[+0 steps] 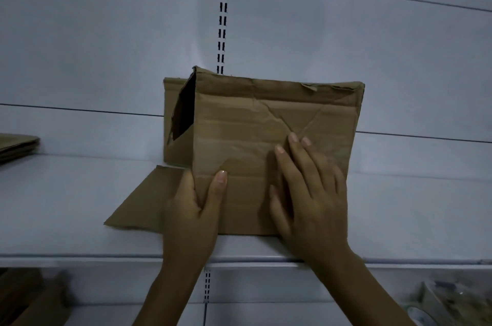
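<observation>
Box [266, 117] sits on a white shelf [66, 205], pushed to the back, just below the slotted rail [223, 19]. Its cardboard is creased, with a dark gap at the left end. Left hand [191, 208]: grip clamped on the left edge of the box's near panel, thumb on top, fingers tucked behind. Right hand [311, 197]: grip apart, fingers straight, lying flat on the panel. One flap [143, 200] lies flat on the shelf, left of the hands. Cardboard stack [16, 144] is at the far left.
</observation>
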`<state>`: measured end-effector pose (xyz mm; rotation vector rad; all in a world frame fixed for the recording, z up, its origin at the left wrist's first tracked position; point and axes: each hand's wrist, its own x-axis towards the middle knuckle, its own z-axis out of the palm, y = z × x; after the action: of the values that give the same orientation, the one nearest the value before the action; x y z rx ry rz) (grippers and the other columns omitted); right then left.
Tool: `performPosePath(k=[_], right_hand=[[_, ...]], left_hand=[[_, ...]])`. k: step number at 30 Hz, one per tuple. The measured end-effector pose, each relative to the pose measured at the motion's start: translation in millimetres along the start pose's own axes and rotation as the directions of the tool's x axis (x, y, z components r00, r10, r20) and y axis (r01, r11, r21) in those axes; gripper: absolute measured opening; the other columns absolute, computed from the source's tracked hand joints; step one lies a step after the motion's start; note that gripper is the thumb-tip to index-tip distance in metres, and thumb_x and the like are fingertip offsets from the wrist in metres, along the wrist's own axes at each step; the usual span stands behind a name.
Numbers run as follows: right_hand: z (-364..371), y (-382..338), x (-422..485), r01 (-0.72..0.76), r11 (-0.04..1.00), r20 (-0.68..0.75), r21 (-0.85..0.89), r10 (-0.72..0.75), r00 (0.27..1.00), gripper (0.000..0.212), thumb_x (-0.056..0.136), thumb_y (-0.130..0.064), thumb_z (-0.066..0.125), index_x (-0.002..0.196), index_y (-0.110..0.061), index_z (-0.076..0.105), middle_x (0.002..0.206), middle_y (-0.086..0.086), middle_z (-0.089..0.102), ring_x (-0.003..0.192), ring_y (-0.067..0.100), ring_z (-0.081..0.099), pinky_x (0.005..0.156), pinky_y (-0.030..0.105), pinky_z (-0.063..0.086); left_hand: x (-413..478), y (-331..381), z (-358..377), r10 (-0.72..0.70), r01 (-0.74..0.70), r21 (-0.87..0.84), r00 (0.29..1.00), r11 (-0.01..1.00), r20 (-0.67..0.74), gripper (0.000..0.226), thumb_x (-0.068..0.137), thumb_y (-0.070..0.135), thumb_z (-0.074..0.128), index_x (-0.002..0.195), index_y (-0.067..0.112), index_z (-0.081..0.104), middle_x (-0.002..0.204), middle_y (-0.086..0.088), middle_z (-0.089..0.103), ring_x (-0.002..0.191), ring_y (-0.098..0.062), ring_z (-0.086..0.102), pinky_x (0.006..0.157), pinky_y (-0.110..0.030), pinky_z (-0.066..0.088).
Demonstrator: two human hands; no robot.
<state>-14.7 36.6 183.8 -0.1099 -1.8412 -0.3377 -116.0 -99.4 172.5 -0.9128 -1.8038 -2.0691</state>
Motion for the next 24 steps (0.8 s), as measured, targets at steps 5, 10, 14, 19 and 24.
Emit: performPosePath(k=[5, 10, 14, 19, 24], right_hand=[[-0.1, -3.2, -4.1, -0.047, 0.995, -0.084, -0.083, 0.040, 0.996, 0.046, 0.092, -0.030, 0.053, 0.134, -0.013, 0.044, 0.137, 0.014, 0.051, 0.125, 0.026, 0.047, 0.099, 0.039, 0.034], [-12.8, 13.6, 4.0, -0.150, 0.978, -0.125, -0.145, 0.132, 0.983, 0.041, 0.092, -0.027, 0.060, 0.128, -0.007, 0.058, 0.137, 0.024, 0.048, 0.129, 0.034, 0.044, 0.101, 0.047, 0.035], [-12.2, 22.6, 7.1, 0.027, 0.974, -0.144, -0.223, -0.061, 0.988, 0.026, 0.090, -0.020, 0.066, 0.113, -0.007, 0.069, 0.124, 0.019, 0.061, 0.119, 0.031, 0.055, 0.091, 0.042, 0.042], [-13.1, 26.1, 8.1, 0.157, 0.976, -0.130, -0.148, -0.177, 0.976, 0.019, 0.089, -0.011, 0.067, 0.106, -0.005, 0.072, 0.121, 0.012, 0.064, 0.117, 0.025, 0.058, 0.089, 0.034, 0.043], [-21.4, 22.8, 23.1, -0.017, 1.000, -0.170, 0.014, 0.019, 0.985, 0.042, 0.082, -0.032, 0.073, 0.117, -0.012, 0.063, 0.131, 0.019, 0.054, 0.122, 0.031, 0.051, 0.100, 0.042, 0.038]], left_hand=[[-1.9, -4.1, 1.4, 0.044, -0.044, 0.019, 0.999, 0.999, -0.011, 0.041, 0.080, 0.071, 0.048, 0.085, 0.030, 0.052, 0.070, 0.013, 0.062, 0.069, 0.002, 0.063, 0.053, -0.013, 0.047], [-0.3, -2.0, -2.4, 0.034, -0.034, 0.010, 0.999, 0.999, 0.039, 0.022, 0.086, 0.058, 0.050, 0.090, 0.036, 0.047, 0.080, 0.015, 0.060, 0.072, 0.009, 0.060, 0.058, -0.005, 0.046], [1.8, -5.8, -4.5, 0.052, -0.051, -0.027, 0.997, 0.998, 0.061, 0.026, 0.084, 0.066, 0.048, 0.090, 0.041, 0.048, 0.081, 0.031, 0.062, 0.074, 0.011, 0.060, 0.061, -0.005, 0.046], [6.5, -7.8, -7.3, 0.017, -0.012, -0.113, 0.999, 0.994, 0.039, 0.017, 0.085, 0.060, 0.052, 0.090, 0.043, 0.053, 0.087, 0.032, 0.064, 0.084, 0.006, 0.062, 0.070, -0.015, 0.048], [10.8, 1.3, -12.0, -0.012, -0.007, -0.175, 0.994, 0.985, -0.109, 0.018, 0.086, 0.050, 0.047, 0.089, 0.035, 0.056, 0.083, 0.018, 0.065, 0.079, 0.007, 0.060, 0.066, -0.008, 0.045]])
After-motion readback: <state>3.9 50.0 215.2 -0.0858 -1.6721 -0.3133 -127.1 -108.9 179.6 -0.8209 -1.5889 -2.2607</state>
